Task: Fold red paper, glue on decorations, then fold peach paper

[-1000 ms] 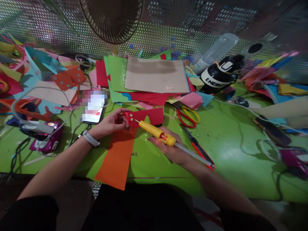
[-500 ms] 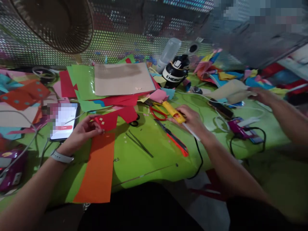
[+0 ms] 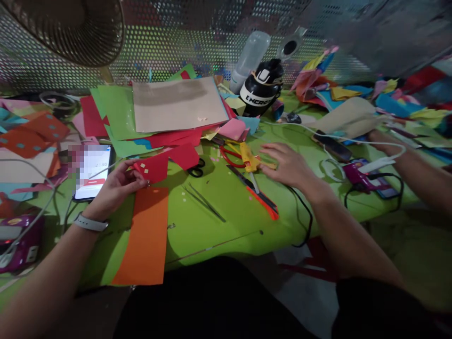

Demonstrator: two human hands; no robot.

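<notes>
My left hand [image 3: 125, 181] pinches the left end of a red paper piece [image 3: 157, 167] that carries small pale squares. Below it, an orange paper strip [image 3: 150, 235] hangs toward the table's front edge. My right hand [image 3: 284, 165] is spread beside a yellow glue gun [image 3: 250, 157], which lies with its glue stick across an orange-and-black cutter [image 3: 259, 197]. Tweezers [image 3: 205, 202] rest on the green table [image 3: 226, 240]. Red-handled scissors [image 3: 231, 157] and black-handled scissors [image 3: 197, 168] are near the glue gun and the red paper.
A lit phone [image 3: 93, 172] lies left of my left hand. Behind are stacked papers [image 3: 180, 106], a black jug [image 3: 261, 92] and a fan [image 3: 77, 28]. At right, another person's arm [image 3: 416, 169] reaches in near a purple power strip [image 3: 356, 176] and cables.
My right hand has let go of the yellow glue gun, which now lies on the table with its glue stick over the cutter. The left hand still holds the red paper.
</notes>
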